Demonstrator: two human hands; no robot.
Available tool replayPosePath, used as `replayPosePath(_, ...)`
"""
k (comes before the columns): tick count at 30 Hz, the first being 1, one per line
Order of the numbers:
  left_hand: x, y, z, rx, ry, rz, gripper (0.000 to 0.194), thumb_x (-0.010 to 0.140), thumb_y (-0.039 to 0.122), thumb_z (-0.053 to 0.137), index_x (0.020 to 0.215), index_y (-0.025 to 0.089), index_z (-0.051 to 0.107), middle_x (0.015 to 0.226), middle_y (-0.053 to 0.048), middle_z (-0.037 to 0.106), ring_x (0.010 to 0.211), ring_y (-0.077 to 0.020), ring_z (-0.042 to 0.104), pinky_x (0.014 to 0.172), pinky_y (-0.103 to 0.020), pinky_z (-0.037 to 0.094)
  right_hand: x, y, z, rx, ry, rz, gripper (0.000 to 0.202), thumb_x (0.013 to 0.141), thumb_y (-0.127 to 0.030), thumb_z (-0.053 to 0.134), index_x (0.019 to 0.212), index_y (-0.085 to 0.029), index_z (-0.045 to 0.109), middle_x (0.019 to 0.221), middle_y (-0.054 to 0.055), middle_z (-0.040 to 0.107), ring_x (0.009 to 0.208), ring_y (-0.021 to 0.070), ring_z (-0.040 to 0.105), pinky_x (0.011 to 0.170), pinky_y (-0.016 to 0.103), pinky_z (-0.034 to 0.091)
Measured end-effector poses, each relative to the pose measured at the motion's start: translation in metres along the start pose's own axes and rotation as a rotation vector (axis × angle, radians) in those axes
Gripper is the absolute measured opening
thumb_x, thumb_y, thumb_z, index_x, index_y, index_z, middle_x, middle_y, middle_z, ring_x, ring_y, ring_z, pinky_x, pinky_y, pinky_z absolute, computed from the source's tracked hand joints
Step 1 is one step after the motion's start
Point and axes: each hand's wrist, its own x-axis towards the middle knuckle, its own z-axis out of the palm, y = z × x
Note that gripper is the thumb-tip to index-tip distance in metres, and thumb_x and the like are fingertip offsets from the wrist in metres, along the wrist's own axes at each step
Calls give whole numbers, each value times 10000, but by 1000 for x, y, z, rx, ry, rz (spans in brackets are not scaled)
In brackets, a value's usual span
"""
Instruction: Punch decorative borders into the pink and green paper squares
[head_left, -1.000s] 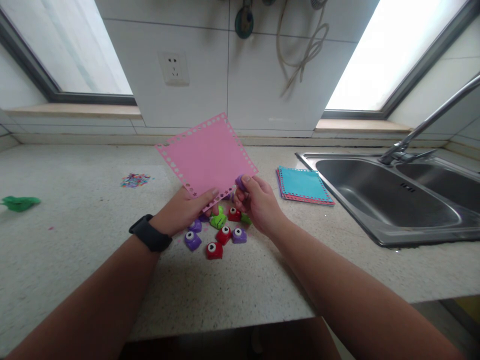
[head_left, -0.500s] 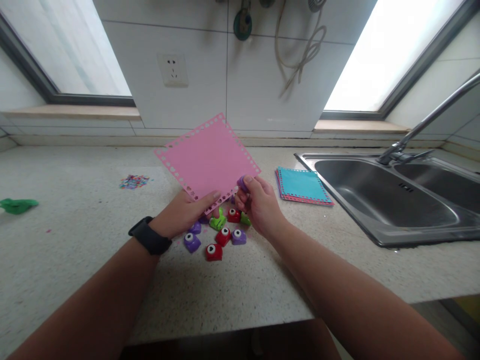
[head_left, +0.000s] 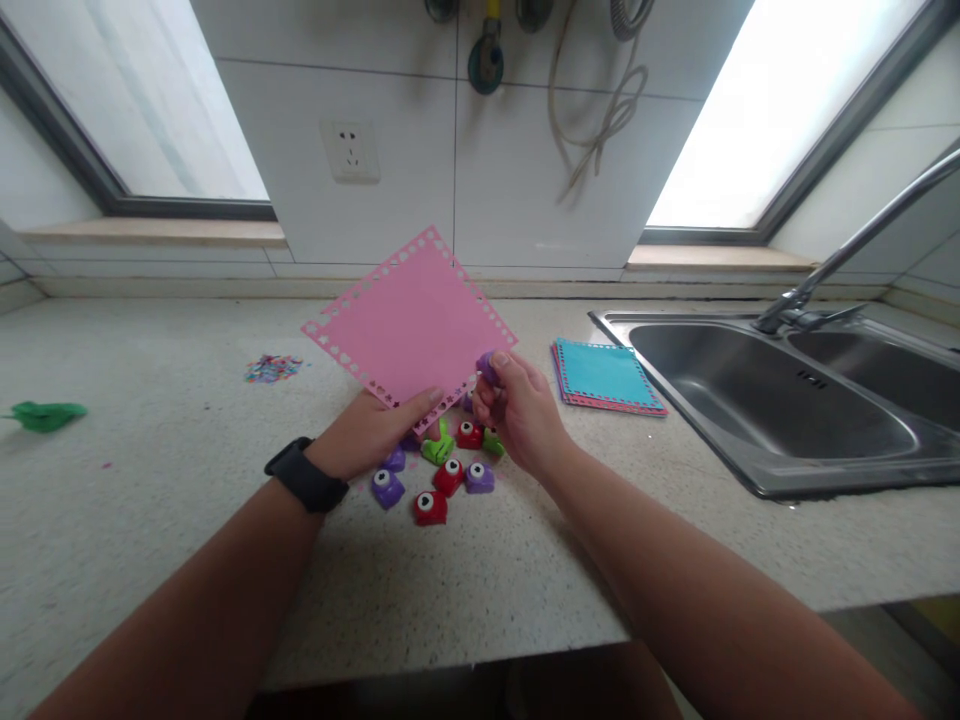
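A square sheet of pink paper (head_left: 412, 320), with small shapes punched along its edges, is tilted above the counter. My left hand (head_left: 382, 425) grips its lower corner, thumb on top and fingers underneath. In my right hand (head_left: 517, 405) is a purple craft punch (head_left: 489, 368), pinched between thumb and fingers at the sheet's lower right edge; whether paper sits in its slot I cannot tell. Below the sheet lie several more punches, among them a green punch (head_left: 438, 445), a red punch (head_left: 430, 507) and a purple punch (head_left: 387, 487). The paper and my hands partly cover some of them.
A stack of punched paper sheets (head_left: 607, 375), blue on top, lies right of my hands, beside the steel sink (head_left: 757, 480). Left on the counter (head_left: 187, 560) are a pile of paper bits (head_left: 274, 368) and a crumpled green thing (head_left: 46, 415). A tiled wall stands behind.
The pink sheet has turned slightly and shifted a little left in my left hand. My right hand keeps the purple punch at its edge. The view has tilted up slightly.
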Motion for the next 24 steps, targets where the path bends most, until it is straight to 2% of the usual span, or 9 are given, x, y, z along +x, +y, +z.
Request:
replayPosePath(5, 1, -2, -3, 11, 14, 9, 409, 901, 528, 559, 719, 172, 649, 635, -8, 655, 564, -131, 557, 572, -259, 447, 4, -4, -8, 32, 70, -45, 283, 875, -470, 600, 761, -230, 501, 572, -56, 494, 447, 99, 476, 398, 232, 304)
replayPosePath(9, 1, -1, -6, -12, 31, 13, 373, 895, 513, 575, 735, 179, 628, 619, 11, 632, 548, -122, 537, 549, -248, 421, 9, -11, -20, -50, 162, -101, 283, 885, -492, 555, 816, -219, 574, 620, -30, 541, 473, 110, 500, 407, 238, 321)
replayPosePath(13, 3, -2, -11, -25, 62, -6, 372, 891, 503, 576, 709, 179, 601, 599, 17, 587, 535, -124, 514, 525, -252, 391, 14, -16, -32, -253, 173, -172, 320, 908, -480, 519, 808, -199, 636, 623, -21, 529, 496, 112, 469, 444, 252, 335)
replayPosePath(17, 6, -9, -16, -38, 67, -3, 395, 898, 507, 557, 686, 175, 580, 578, 20, 549, 534, -126, 491, 518, -252, 375, 16, -16, -37, -551, 187, -145, 323, 878, -485, 584, 755, -195, 656, 555, -31, 501, 520, 128, 442, 508, 271, 348)
replayPosePath(21, 11, -18, -20, -105, 103, 27, 361, 876, 494, 598, 707, 178, 554, 570, 44, 512, 507, -105, 445, 493, -231, 336, 19, -11, -41, -819, 116, -112, 322, 877, -469, 590, 926, -177, 716, 792, 42, 677, 732, 183, 579, 685, 320, 437)
replayPosePath(24, 14, -22, -23, -105, 102, 52, 397, 872, 489, 605, 645, 173, 523, 537, 50, 476, 485, -88, 396, 480, -224, 294, 21, -9, -44, -999, 82, -93, 323, 900, -443, 558, 988, -172, 711, 917, 76, 721, 838, 218, 624, 769, 355, 449)
